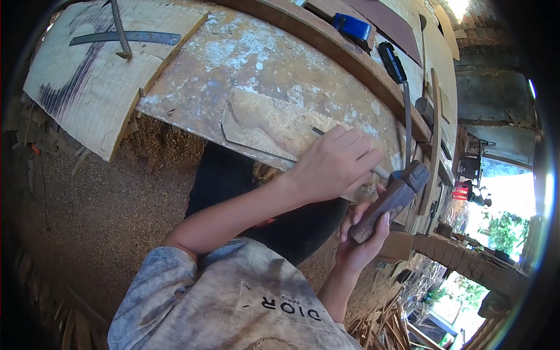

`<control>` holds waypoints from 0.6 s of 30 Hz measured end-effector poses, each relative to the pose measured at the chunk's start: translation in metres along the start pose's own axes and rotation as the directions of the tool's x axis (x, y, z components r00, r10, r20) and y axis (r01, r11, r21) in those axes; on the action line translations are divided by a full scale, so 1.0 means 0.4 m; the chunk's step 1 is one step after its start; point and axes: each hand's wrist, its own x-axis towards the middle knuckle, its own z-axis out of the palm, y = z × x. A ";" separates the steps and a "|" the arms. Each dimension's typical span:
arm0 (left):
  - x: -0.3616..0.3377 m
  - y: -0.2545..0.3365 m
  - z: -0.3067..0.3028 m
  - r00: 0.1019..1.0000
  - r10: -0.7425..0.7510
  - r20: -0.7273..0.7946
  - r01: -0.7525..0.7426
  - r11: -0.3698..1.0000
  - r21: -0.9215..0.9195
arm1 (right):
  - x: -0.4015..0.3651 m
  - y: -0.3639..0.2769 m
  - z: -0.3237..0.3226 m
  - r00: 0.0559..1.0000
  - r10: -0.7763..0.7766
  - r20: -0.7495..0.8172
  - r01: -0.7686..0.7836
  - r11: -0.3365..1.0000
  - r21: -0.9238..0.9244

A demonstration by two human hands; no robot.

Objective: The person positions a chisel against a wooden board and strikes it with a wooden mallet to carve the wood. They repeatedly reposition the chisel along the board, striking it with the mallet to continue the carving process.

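Wooden block (pixel 389 204) likely stiff, hefty, best held mid-body: your right hand (pixel 363 245) clasps it, left hand (pixel 337 162), toward eleven o'clock, grips a rod (pixel 381 172).

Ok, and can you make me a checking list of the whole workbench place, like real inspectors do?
Surface: workbench, stained, with whitish patches.
Job's things: wavy-edged wood piece lying on the workbench; slim rod with its dark tip by it, contact unclear.
Clutter: metal strip and bent iron bar crossing on a pale board; blue tool; black-handled tool.
Fingers: left hand closed around the slim rod; right hand around a dark wooden block.
Cables: nothing seen.
Surroundings: floor strewn with small bits, probably shavings; wood scraps; greenery outside.
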 end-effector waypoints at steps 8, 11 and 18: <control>-0.024 -0.014 -0.018 0.996 -0.083 0.017 0.084 0.996 -0.014 | -0.040 0.018 0.029 0.992 0.094 0.086 -0.091 0.995 -0.037; -0.023 -0.017 -0.021 0.994 -0.108 -0.004 0.107 0.994 -0.016 | -0.054 0.027 0.030 0.988 0.121 0.092 -0.117 0.992 -0.045; -0.025 -0.024 -0.033 0.992 -0.122 0.017 0.123 0.990 -0.068 | -0.076 0.030 0.045 0.987 0.148 0.065 -0.143 0.987 -0.079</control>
